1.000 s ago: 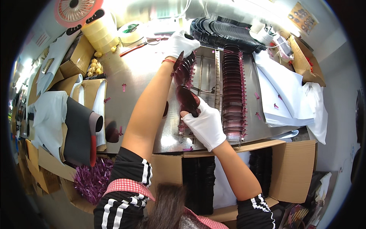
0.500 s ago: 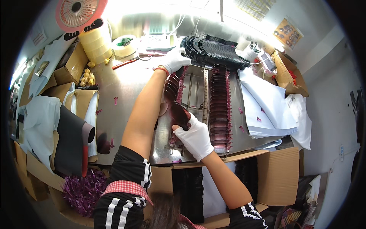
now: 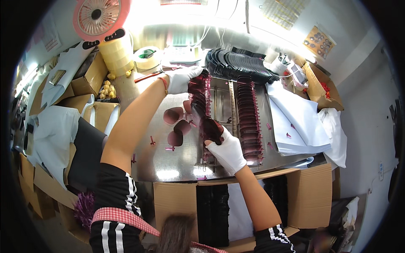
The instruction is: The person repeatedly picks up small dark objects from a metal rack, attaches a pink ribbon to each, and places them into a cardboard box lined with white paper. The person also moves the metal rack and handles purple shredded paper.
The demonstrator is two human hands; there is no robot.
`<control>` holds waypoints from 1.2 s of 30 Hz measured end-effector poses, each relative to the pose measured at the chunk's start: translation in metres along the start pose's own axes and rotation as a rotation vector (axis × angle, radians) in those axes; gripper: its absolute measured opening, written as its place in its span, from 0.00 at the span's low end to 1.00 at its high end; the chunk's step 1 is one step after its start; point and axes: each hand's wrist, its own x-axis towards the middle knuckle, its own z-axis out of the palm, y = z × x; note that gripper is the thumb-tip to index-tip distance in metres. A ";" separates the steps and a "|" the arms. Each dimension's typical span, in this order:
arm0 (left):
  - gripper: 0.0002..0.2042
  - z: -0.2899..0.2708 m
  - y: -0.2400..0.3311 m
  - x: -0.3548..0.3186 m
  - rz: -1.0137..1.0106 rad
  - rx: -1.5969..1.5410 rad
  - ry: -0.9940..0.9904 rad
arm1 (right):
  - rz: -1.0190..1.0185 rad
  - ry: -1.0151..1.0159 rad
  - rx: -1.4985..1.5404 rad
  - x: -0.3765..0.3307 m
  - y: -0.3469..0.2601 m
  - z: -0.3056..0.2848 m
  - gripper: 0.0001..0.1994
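Observation:
My left hand (image 3: 182, 81), in a white glove, has its fingers closed at a dark red tinted lens (image 3: 196, 87) at the far end of the left lens row. Further down that row, my gloved right hand (image 3: 228, 152), thumb and fingertips bare, grips several dark red lenses (image 3: 212, 129); overlap hides how many. Pink-purple clips line the left row (image 3: 207, 95). To its right, a second row of lenses (image 3: 249, 116) stands in a metal rack (image 3: 232, 105). Loose lenses (image 3: 175, 138) lie left of the rows.
Many dark curved pieces (image 3: 240, 63) are stacked behind the rack. White paper (image 3: 295, 122) lies to the right, beside a cardboard box (image 3: 321, 86). Yellow tape rolls (image 3: 116, 57) and a pink fan (image 3: 101, 19) stand back left. An open carton (image 3: 310, 194) is below the table edge.
My left hand has drawn back slightly to the left, and a red lens now shows at its fingers. Loose lenses my left forearm covered are visible. My right hand keeps its grip.

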 end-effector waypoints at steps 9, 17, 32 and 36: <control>0.12 0.014 0.037 -0.010 -0.338 0.219 -0.303 | -0.154 -0.101 -0.093 -0.007 0.026 -0.044 0.34; 0.13 0.083 -0.013 -0.034 -0.256 0.597 -0.344 | -0.152 -0.049 -0.158 -0.010 0.027 -0.045 0.31; 0.13 0.127 -0.057 -0.079 -0.099 0.490 -0.034 | -0.349 0.154 -0.181 -0.008 0.036 -0.035 0.25; 0.11 0.159 -0.047 -0.100 -0.232 0.405 0.028 | -0.437 0.136 -0.157 -0.015 0.047 -0.041 0.21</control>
